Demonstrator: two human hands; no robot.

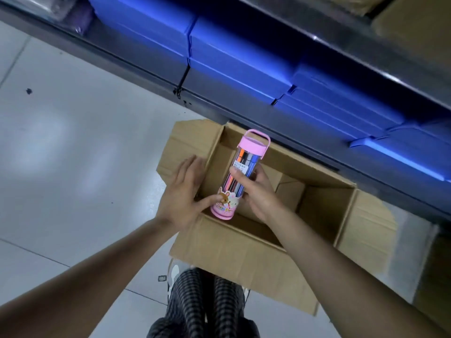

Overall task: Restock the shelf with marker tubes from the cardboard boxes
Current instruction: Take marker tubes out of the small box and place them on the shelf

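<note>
- While the box [244, 252] sits open on the floor [61, 142] right up against the shelf [146, 67], the tube [240, 174] is held above its opening, not down inside it.
- Right hand [256, 191] has the tube: thumb across the front of the clear part, fingers curled round behind. So it's a wrap-around grip about mid-body.
- Left hand [181, 193] is spread, fingers straight and relaxed, hanging over the box's left wall. Its thumb tip touches the tube low down, right at the bunny sticker. It isn't gripping anything.
- Tube is tilted a bit, pink lid [253, 142] with its loop handle pointing away toward the shelf, pink base nearer the person. You can see markers through the clear wall: orange, grey, blue, pink ones. Small white label up near the lid, too blurry to read.
- Box flaps are folded out on all sides. Where I can see inside it's just bare cardboard, though the hands and tube block part of the bottom.
- Shelf's lower level is packed with stacked blue boxes [244, 52], more cardboard showing on the level above at top right.
- Person's legs in checked trousers [207, 308] are at the bottom edge, just beside the box's near flap.
</note>
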